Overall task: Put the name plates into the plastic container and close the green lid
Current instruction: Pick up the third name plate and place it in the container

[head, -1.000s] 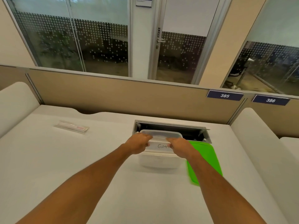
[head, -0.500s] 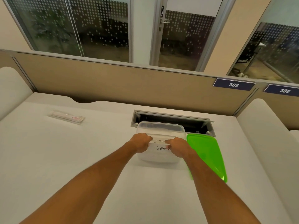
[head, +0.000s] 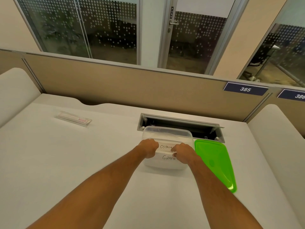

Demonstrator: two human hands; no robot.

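A clear plastic container point(head: 166, 131) stands open on the white desk. Inside it I see two white name plates, one reading OSTRICH point(head: 165, 146) and one reading GIRAFEE point(head: 168, 158). My left hand point(head: 148, 148) and my right hand point(head: 183, 152) both reach into the container, fingers curled on the ends of the plates between the two words. The green lid point(head: 214, 162) lies flat on the desk, right of the container. Another name plate in a clear holder point(head: 73, 119) lies far to the left.
Behind the container is an open cable slot point(head: 179, 128) in the desk point(head: 82, 162). A beige partition point(head: 132, 86) with number tags 385 point(head: 245, 89) and 386 closes the back. Padded side panels flank the desk left and right.
The plate in my hands has gone down into the container. The word OSTRICH now shows above GIRAFEE, where only GIRAFEE showed before. The camera has tilted down and closer.
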